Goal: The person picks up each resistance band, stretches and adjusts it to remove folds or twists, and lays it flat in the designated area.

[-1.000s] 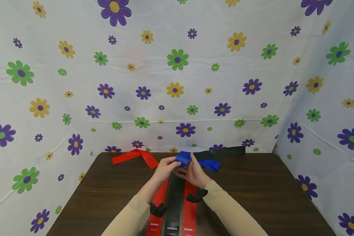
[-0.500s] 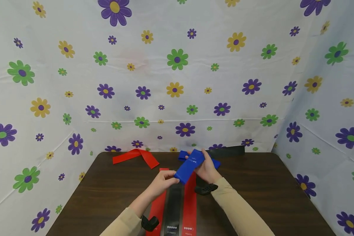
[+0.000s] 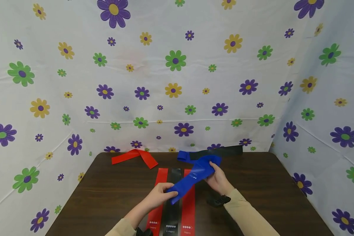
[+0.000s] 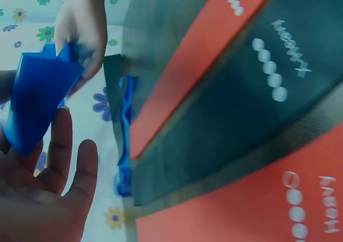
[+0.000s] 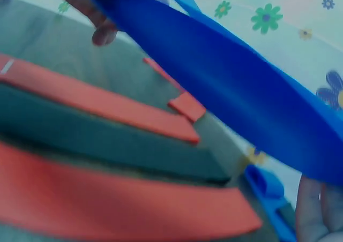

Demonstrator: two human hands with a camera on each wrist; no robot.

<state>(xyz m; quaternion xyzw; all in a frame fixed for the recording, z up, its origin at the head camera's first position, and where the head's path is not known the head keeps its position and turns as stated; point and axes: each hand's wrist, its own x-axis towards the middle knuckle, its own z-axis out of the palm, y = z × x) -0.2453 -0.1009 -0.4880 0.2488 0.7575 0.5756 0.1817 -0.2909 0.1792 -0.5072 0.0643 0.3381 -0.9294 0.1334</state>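
A blue resistance band with small white print stretches slantwise between my hands, above the table. My left hand pinches its lower left end between thumb and fingers. At its upper right end my right hand grips the band, thumb on top. The right wrist view shows the held band as two layers, slightly parted. Below it lie a red band, a black band and another red band, flat and side by side. Their printing reads Heavy, X-Heavy and Heavy.
Along the dark wooden table's far edge lie a bent red band, a second blue band and a black band partly over the blue one. A flowered white cloth hangs behind and at the sides.
My hands have moved apart, the left one down and toward me, the right one rightward. The blue band, bunched small earlier, is now drawn out between them.
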